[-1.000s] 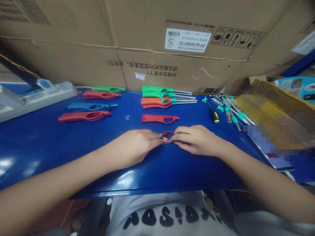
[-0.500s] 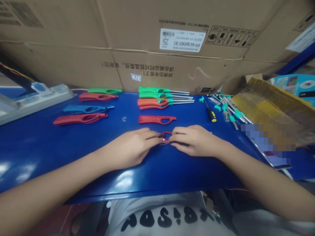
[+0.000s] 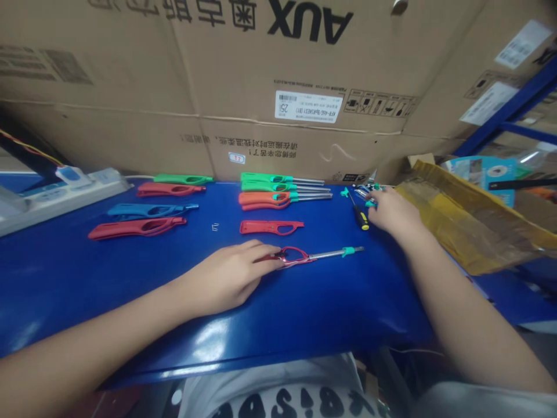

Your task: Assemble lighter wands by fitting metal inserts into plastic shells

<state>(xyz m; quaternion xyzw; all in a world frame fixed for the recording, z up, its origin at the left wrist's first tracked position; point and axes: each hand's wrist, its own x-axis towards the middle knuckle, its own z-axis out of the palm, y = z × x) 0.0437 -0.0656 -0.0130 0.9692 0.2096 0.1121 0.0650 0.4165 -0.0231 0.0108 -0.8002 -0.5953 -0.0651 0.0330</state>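
My left hand (image 3: pixel 235 276) is closed on the handle end of a red gas lighter (image 3: pixel 296 254), lying on the blue table. From the lighter's front runs a metal tube (image 3: pixel 328 254) with a teal collar (image 3: pixel 348 251) near its tip. My right hand (image 3: pixel 394 215) reaches into a pile of metal tubes with teal collars (image 3: pixel 362 190) at the back right. Its fingers are curled together there, and what they pinch is hidden. Just left of that hand lies a yellow-and-black screwdriver (image 3: pixel 360 217). Behind my left hand rests a red lighter shell (image 3: pixel 272 227).
Green and orange lighters with tubes (image 3: pixel 265 197) lie in a row at the back. Red, blue and green shells (image 3: pixel 148 210) are on the left, near a white power strip (image 3: pixel 87 191). Tiny screws (image 3: pixel 214 227) lie mid-table. A cardboard box (image 3: pixel 152 139) stands behind; a yellow-taped carton (image 3: pixel 452 220) sits right.
My right hand has let go of the red lighter and moved right and back to the tube pile. My left hand stays on the lighter. The camera view has tilted up.
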